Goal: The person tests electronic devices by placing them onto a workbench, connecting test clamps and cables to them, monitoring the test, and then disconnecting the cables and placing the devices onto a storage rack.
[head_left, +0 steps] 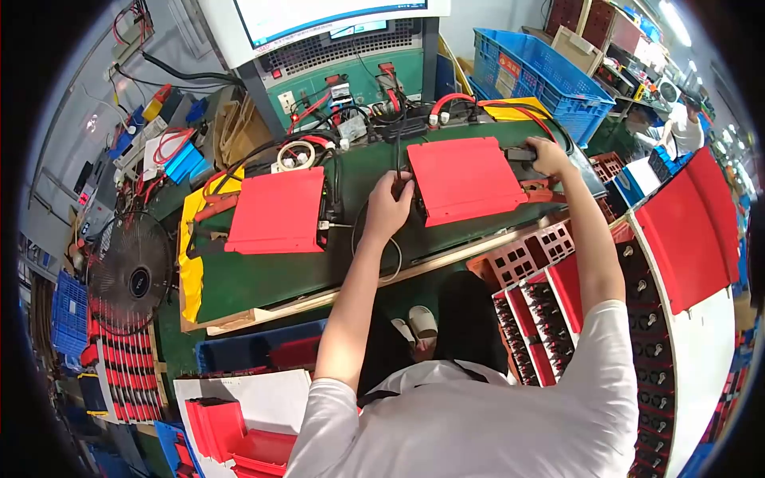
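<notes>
A flat red metal box (462, 182) lies on the green bench mat, between my two hands. My left hand (388, 209) is closed at the box's left edge, its fingers round a black cable plug (398, 185) whose cable runs up toward the back. At the right edge, my right hand (550, 159) grips a black clamp (521, 154) that points at the box. Just below it, a red clamp (542, 193) sits at the same side. Left of my left hand lies a second red box (279, 211), with a red clamp (217, 207) on its left side and a pale plug (325, 225) on its right.
A monitor (335, 20) stands above green test equipment (358, 88) behind the bench. Cables and a tape roll (296, 156) line the back. A fan (131, 275) stands left. A blue crate (538, 76) is back right; racks of red boxes (685, 231) flank me.
</notes>
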The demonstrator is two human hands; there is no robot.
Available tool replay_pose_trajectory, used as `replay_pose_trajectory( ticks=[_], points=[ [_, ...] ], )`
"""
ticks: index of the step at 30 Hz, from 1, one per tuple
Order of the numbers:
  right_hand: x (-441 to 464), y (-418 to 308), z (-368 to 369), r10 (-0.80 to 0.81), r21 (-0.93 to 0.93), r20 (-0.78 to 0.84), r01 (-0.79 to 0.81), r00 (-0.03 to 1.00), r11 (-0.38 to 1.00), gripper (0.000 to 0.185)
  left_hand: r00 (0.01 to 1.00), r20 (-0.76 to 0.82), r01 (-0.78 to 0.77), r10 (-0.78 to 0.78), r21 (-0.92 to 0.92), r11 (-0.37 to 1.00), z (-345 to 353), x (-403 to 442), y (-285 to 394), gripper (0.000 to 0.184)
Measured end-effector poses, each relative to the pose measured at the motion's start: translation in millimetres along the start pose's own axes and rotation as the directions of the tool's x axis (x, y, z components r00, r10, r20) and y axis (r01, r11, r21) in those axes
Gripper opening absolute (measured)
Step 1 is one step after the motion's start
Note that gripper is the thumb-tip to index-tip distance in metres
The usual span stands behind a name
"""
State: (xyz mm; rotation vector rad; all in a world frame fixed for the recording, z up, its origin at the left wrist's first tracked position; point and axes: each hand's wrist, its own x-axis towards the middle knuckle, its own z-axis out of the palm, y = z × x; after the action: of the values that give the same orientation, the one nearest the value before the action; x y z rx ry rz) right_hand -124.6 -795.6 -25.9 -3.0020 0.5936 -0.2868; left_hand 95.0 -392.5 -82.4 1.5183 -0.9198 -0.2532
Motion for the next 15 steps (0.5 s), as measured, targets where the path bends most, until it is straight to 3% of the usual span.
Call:
replay_pose_trajectory(
  ticks=[1, 4, 5, 8, 9, 12, 13, 15],
  points=[
    [-3, -3, 0, -0.01, -0.001, -0.037, 0.01, 0.999, 1.0, 0.052, 0.993, -0.03, -0.107, 0.114, 0.194, 0.975, -1, 1, -4, 0.013],
    [-4, -12, 0, 0.048, -0.171, -0.044, -0.055, 0.998, 0.984, 0.05, 0.972, -0.066, -0.203, 0.226, 0.251, 0.946, 1, -8, 3, 0.009],
    [-8, -13, 10, -0.005, -0.228, -0.215, -0.045, 0.977, 0.973, 0.048, 0.96, -0.084, -0.235, 0.269, 0.285, 0.929, 2, -12, 10, 0.01],
    [-2, -4, 2, 0.031, -0.318, -0.04, -0.042, 0.999, 0.947, 0.047, 0.969, -0.142, -0.158, 0.202, 0.272, 0.949, 2, -17, 18, 0.014],
    [-5, -6, 2, 0.013, -0.328, -0.09, -0.042, 0.996, 0.944, 0.047, 0.953, -0.156, -0.215, 0.258, 0.245, 0.945, 0, -17, 17, 0.014],
    [-12, -9, -12, 0.184, -0.286, -0.129, -0.214, 0.974, 0.934, 0.045, 0.958, -0.208, -0.15, 0.198, 0.228, 0.962, -2, -17, 17, 0.017],
    [-13, -9, -22, 0.269, -0.264, -0.059, -0.275, 0.961, 0.924, 0.05, 0.961, -0.214, -0.119, 0.172, 0.241, 0.963, -4, -18, 20, 0.018],
    [-16, -12, -20, 0.363, -0.211, -0.175, -0.395, 0.915, 0.894, 0.063, 0.967, -0.229, -0.053, 0.114, 0.259, 0.964, -5, -21, 24, 0.019]
  ],
)
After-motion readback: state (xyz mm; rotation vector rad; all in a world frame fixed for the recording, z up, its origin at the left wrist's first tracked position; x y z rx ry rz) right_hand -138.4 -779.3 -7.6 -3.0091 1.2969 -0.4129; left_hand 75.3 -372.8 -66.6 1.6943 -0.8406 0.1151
